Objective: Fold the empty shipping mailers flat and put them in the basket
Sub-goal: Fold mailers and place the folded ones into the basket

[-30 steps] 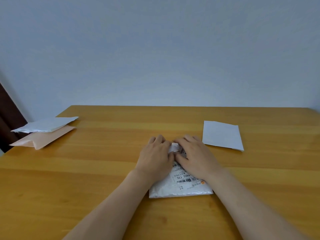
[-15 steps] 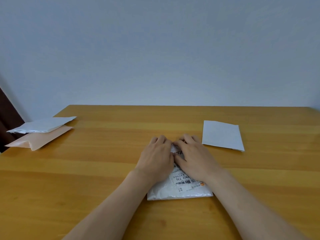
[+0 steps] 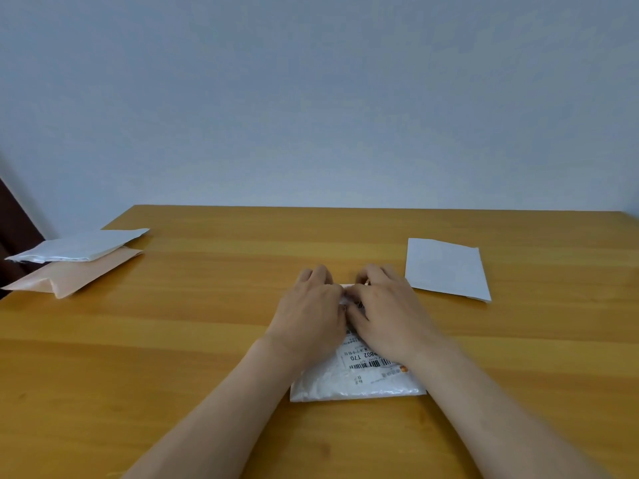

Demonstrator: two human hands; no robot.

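Left grip (image 3: 311, 314) and right grip (image 3: 389, 316) lie palm-down side by side, fingers together, pressing the far end of a white mailer (image 3: 356, 387) that lies flat on the table (image 3: 207, 340). Its label (image 3: 366, 359) reads "802 T70" above a barcode; the smaller print is too fine to read.

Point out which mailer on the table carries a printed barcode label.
The near mailer under the left hand and right hand. The plain white mailer at right, and the silver mailer stacked on the peach mailer at left, show no label.
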